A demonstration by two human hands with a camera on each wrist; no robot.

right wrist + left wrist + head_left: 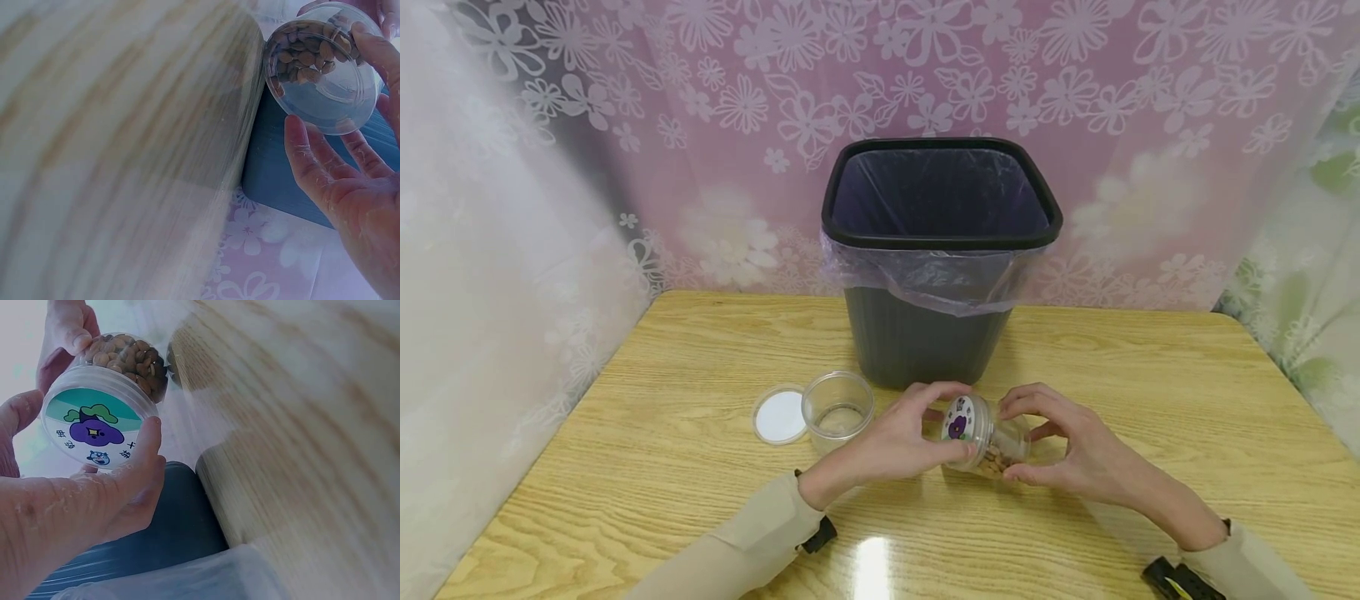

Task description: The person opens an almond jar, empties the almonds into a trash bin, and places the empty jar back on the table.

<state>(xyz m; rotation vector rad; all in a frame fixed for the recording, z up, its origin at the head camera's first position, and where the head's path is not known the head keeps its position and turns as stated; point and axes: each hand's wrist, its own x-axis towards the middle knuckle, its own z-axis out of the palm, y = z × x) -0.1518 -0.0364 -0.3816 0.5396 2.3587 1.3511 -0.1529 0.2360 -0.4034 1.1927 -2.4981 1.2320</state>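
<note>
A clear plastic jar [1006, 446] lies tilted on its side, with brown almonds [128, 359] gathered along its lower wall. Its screw lid [961, 425] faces left and carries a label with a purple cartoon. My left hand [906, 433] grips the lid between thumb and fingers at its rim. Around the base end of the jar, my right hand [1086, 450] holds on with thumb below and fingers above. The right wrist view looks at the round base [319, 69], with almonds showing through the plastic.
Left of my left hand stands a second clear jar [838, 404], lidless. A lid with a white disc [780, 416] lies beside it on the wooden table [700, 500]. Close behind my hands rises a dark bin [925, 333] lined with a translucent bag, in front of a floral curtain [737, 167].
</note>
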